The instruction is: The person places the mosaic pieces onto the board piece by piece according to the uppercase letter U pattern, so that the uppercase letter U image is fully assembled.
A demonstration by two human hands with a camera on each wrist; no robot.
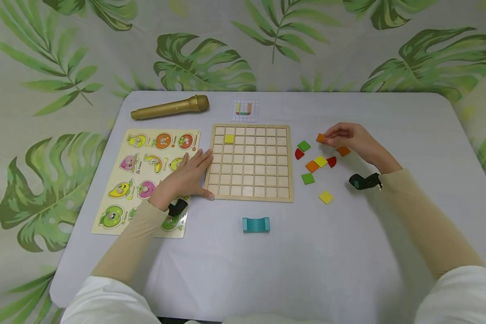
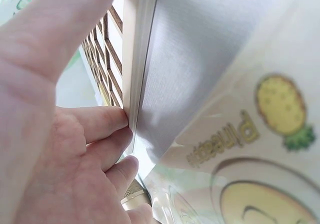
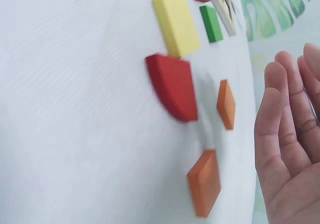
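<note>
At the left edge of the wooden grid board (image 1: 290, 171), my left hand (image 1: 186, 175) rests its spread fingertips and thumb against the frame. A yellow square tile (image 1: 229, 139) lies in one cell of the board's upper left. My right hand (image 1: 354, 139) hovers over loose tiles right of the board, fingertips beside an orange tile (image 1: 321, 138). In the right wrist view that orange tile (image 3: 226, 105) lies on the table, apart from the loosely bent fingers. Another orange tile (image 1: 343, 151) lies under the hand, with a red quarter-round tile (image 1: 331, 162) nearby.
Further green, red, orange and yellow tiles (image 1: 320, 161) lie between board and right hand. A small pattern card (image 1: 245, 110) lies behind the board. A fruit puzzle (image 1: 121, 180) and gold microphone (image 1: 170, 108) are on the left; a teal block (image 1: 256, 225) sits in front.
</note>
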